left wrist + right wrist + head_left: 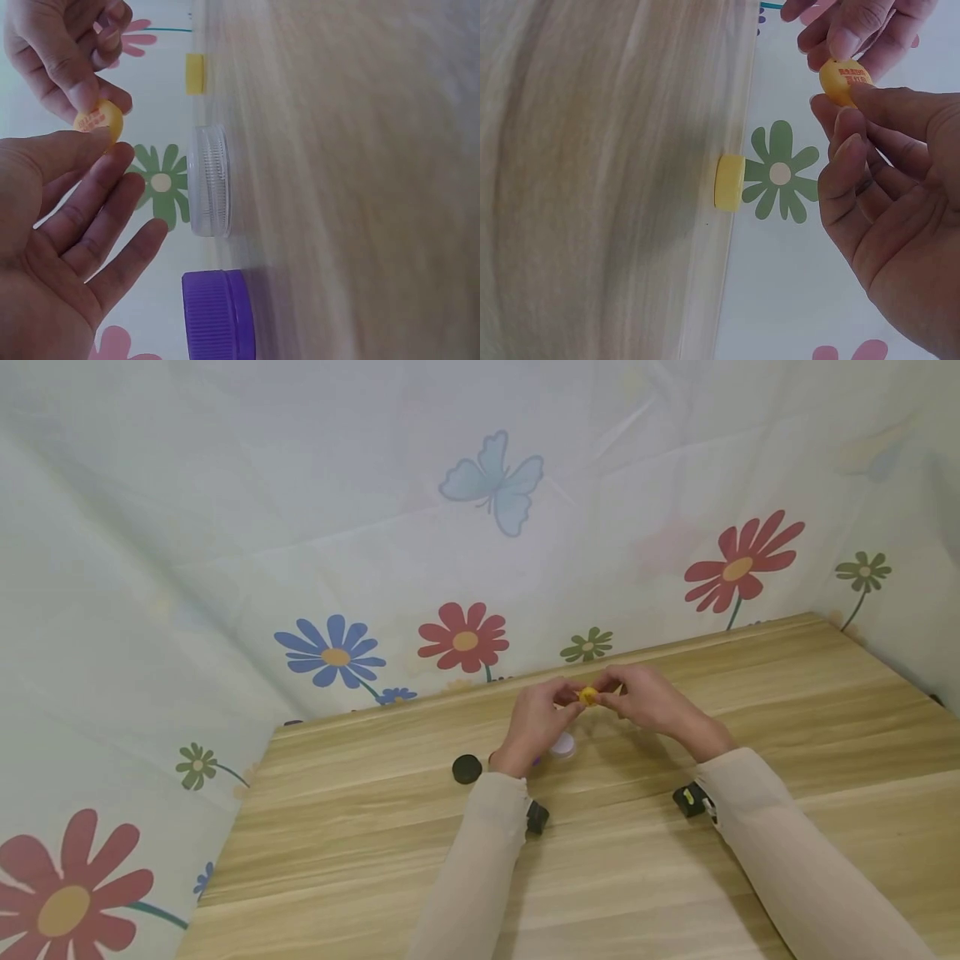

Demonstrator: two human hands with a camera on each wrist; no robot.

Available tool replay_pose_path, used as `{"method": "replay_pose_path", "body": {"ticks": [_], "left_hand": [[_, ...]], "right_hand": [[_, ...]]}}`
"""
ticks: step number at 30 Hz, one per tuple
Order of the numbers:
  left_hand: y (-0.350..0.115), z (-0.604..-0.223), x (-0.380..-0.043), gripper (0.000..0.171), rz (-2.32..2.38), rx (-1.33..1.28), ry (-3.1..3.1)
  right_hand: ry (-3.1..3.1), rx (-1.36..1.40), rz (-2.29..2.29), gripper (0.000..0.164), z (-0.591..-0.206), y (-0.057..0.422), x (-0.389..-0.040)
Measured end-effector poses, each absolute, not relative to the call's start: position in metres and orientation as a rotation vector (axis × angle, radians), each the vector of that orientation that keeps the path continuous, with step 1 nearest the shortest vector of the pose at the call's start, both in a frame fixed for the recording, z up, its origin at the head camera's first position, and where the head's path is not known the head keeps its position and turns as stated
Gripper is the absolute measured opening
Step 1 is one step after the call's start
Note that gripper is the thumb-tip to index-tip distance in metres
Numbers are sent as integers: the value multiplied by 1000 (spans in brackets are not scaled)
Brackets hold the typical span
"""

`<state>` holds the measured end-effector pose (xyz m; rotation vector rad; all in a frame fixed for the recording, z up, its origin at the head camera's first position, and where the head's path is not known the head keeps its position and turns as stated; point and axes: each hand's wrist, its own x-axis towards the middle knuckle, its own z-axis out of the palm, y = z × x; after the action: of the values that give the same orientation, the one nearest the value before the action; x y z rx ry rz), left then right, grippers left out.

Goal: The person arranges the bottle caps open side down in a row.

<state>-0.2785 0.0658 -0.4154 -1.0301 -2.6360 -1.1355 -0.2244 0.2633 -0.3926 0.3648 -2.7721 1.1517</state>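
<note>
A small round yellow bottle cap [588, 696] with red print on its top is held up above the table between both hands. My left hand [534, 720] pinches one side with thumb and forefinger; its other fingers spread loosely in the left wrist view. From the other side, my right hand [647, 700] pinches the same cap between thumb and fingers. Below the hands, a second yellow cap [730, 183] stands on the table, hidden in the head view. Near my left hand are a clear ridged cap [210, 181] and a purple ridged cap [217, 315].
Left of my left wrist lies a black round cap [467, 769] on the wood-grain table [345, 827]. A reddish edge shows beside that wrist. Behind the table hangs a white flower-printed cloth [375, 543]. Small black devices sit at both cuffs.
</note>
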Motion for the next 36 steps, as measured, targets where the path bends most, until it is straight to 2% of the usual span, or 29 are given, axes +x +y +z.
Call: {"method": "replay_pose_path", "body": {"ticks": [11,36], "left_hand": [[64,-415,-278,35,-1114,-1031,-2620],[61,-415,-276,26,-1096,-1044,-2626]], "right_hand": [[-2764,361,1222,20,-391,263,-223],[-2760,460,1281,26,-390,266,-222]]}}
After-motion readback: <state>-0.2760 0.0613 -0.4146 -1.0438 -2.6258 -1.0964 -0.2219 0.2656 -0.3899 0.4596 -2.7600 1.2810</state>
